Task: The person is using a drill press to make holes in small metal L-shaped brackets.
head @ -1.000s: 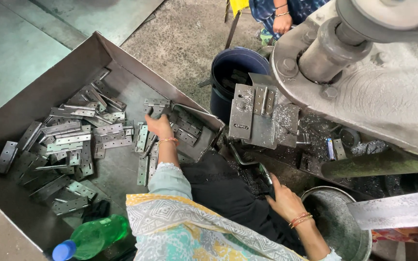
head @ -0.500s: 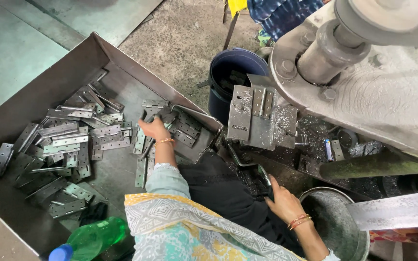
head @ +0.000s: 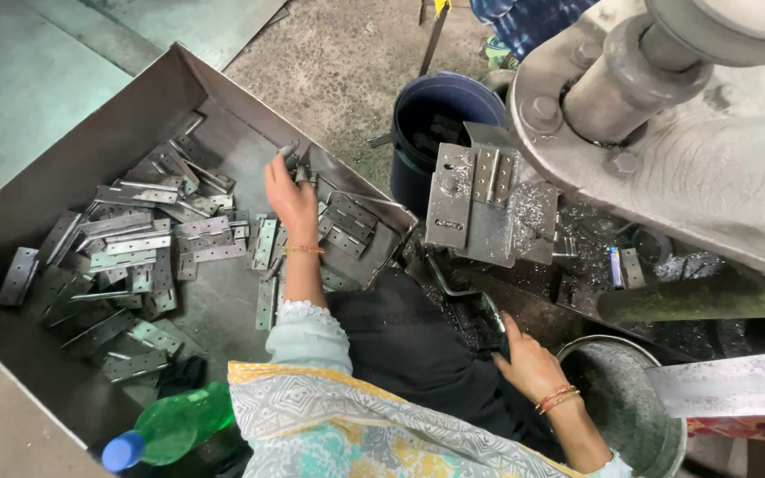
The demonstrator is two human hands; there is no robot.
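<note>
Leftmost, loose grey hinge plates (head: 135, 239) litter the metal tray (head: 90, 150). Over them the left hand (head: 292, 199) stretches forward, arm straight, its grip closed on one hinge piece (head: 290, 150) near the tray's far wall; sharp edges could nick fingers. Rightward, the right hand (head: 529, 363) rests below the press die (head: 484, 208), whether closed I cannot tell; pinching seems possible.

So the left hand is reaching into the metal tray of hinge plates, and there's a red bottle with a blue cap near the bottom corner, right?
Not quite. In the head view the bottle is green, not red, though its cap is blue. The rest holds: the left hand reaches into the metal tray of hinge plates.
</note>
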